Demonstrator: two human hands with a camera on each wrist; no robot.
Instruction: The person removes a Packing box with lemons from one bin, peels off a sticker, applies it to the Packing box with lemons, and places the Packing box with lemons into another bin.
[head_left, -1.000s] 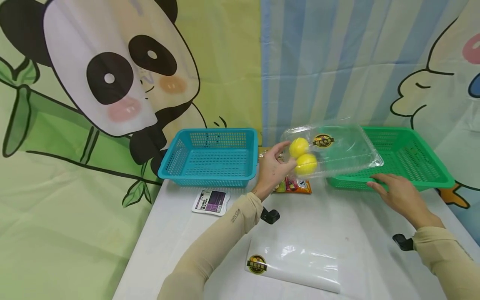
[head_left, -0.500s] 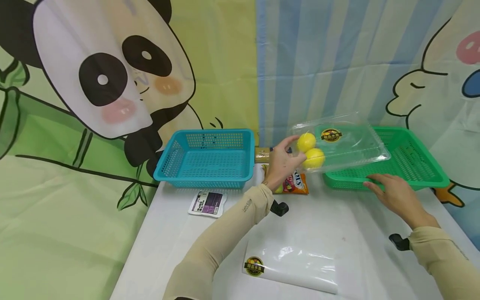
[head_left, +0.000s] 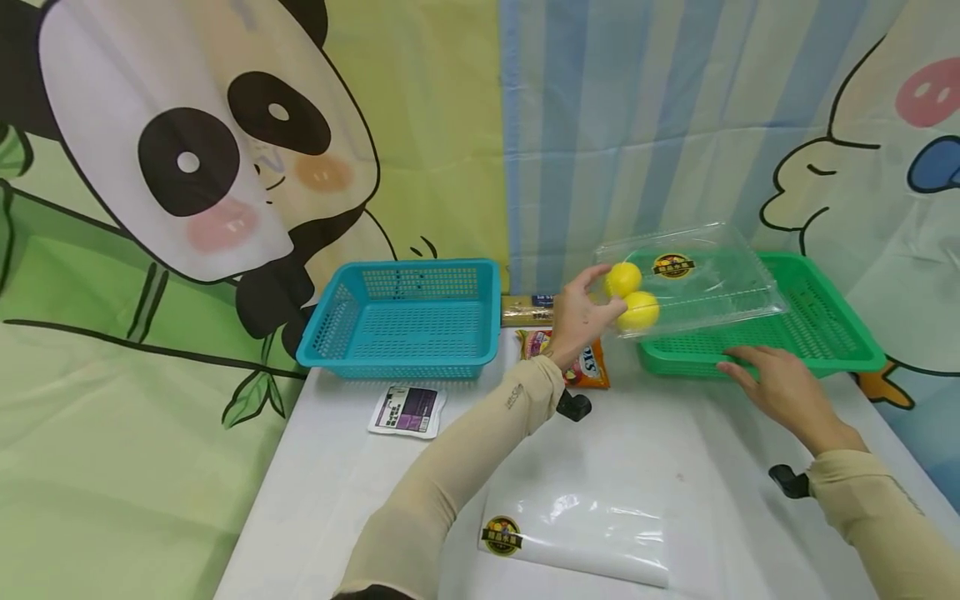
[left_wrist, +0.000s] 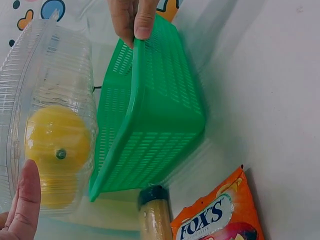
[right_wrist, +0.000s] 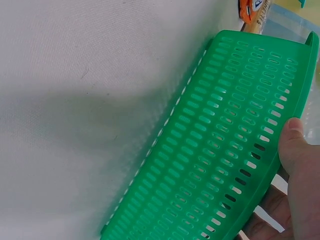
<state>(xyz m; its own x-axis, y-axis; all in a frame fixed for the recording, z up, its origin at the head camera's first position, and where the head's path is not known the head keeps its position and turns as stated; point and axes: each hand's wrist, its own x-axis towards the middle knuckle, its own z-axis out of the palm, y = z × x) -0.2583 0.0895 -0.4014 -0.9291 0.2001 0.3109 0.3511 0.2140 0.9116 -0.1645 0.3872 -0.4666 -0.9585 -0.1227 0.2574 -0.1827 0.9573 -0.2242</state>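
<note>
My left hand (head_left: 583, 315) holds a clear plastic clamshell box (head_left: 720, 287) by its left end, tilted above the green basket (head_left: 750, 354). Two round yellow fruits (head_left: 639, 311) lie together at that end of the box, near my fingers. The left wrist view shows the box (left_wrist: 62, 80) closely, with a green stem spot on one yellow fruit (left_wrist: 57, 135). My right hand (head_left: 783, 392) grips the near rim of the green basket. In the right wrist view the thumb of my right hand (right_wrist: 305, 175) lies outside the basket's slotted wall (right_wrist: 210, 130), fingers over the rim.
A blue basket (head_left: 405, 367) stands at the back left, with a white-and-purple packet (head_left: 407, 411) before it. An orange candy bag (head_left: 592, 367) and a pasta pack (head_left: 525, 310) lie between the baskets. A clear, labelled plastic sheet (head_left: 577, 533) lies at the front of the white table (head_left: 720, 467).
My left hand has carried the box with the yellow fruits to the right, further over the green basket. My right hand has stayed on the rim. More of the pasta pack shows.
</note>
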